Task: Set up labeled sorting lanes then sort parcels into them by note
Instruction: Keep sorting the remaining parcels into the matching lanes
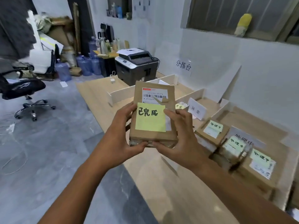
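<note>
A brown cardboard parcel (154, 94) with a white barcode label and a yellow sticky note (151, 118) reading 已完成 is held up over the table. My left hand (123, 135) grips its left side and bottom edge. My right hand (181, 136) grips its right side and bottom edge. Three parcels with green notes (213, 130), (234, 147), (260, 165) lie in the right lane by a white sign (247, 138). A small parcel (181, 105) lies in the middle lane beside a standing white card (197, 110). The far left lane (123, 94) holds only a white card.
White cardboard dividers (189, 94) split the wooden table (178, 183) into lanes along the wall. A printer (137, 65) stands at the table's far end. An office chair (21, 89) and water jugs (87, 65) occupy the floor at left.
</note>
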`<act>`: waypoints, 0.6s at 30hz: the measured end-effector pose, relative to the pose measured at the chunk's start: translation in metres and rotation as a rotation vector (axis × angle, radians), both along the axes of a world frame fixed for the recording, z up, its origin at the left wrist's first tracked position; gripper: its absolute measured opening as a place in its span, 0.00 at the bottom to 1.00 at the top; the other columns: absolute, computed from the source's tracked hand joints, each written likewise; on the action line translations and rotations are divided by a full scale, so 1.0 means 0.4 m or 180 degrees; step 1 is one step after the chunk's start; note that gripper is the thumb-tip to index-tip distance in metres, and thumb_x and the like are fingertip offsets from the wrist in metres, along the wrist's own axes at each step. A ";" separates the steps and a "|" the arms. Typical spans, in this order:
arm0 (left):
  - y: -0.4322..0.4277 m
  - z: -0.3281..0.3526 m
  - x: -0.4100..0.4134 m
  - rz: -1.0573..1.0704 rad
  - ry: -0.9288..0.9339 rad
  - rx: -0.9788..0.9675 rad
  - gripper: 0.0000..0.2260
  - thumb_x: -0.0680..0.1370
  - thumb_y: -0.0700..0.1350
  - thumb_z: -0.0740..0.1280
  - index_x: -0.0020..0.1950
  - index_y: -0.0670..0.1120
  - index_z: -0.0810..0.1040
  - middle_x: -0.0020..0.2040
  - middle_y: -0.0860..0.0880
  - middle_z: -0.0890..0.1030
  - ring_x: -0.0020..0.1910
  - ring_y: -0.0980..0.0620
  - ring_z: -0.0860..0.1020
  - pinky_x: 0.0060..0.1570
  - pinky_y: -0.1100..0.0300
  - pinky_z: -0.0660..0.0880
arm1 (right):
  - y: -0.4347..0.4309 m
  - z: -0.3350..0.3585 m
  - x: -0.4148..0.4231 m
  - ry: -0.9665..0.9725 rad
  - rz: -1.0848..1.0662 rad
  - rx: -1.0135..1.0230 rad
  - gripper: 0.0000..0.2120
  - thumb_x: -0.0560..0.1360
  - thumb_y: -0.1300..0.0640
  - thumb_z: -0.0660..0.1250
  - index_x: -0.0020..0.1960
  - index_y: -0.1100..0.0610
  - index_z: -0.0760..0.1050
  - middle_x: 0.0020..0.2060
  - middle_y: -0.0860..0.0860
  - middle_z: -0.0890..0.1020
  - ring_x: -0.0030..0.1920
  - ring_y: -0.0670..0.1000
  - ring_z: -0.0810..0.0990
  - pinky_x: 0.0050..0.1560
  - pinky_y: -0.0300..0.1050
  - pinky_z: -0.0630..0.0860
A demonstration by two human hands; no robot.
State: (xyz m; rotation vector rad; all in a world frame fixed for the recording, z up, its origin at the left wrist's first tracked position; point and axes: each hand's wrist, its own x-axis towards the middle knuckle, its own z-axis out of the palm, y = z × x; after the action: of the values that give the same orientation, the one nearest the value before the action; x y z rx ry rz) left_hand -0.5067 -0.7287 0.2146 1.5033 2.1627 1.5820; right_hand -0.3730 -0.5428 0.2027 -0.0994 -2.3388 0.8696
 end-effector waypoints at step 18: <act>0.112 -0.141 -1.088 -0.0709 0.0016 -0.0334 0.48 0.68 0.47 0.82 0.80 0.56 0.56 0.80 0.61 0.56 0.76 0.58 0.65 0.68 0.63 0.71 | 0.017 -0.152 -0.981 -0.0383 -0.0715 -0.0342 0.41 0.66 0.40 0.77 0.73 0.32 0.59 0.70 0.35 0.55 0.72 0.32 0.58 0.59 0.19 0.65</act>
State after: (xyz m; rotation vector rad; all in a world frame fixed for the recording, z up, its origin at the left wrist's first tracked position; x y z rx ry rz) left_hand -0.9419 -0.6839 0.1582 1.6493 1.9656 1.3738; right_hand -0.7654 -0.5361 0.1417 -0.4618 -2.3333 0.8966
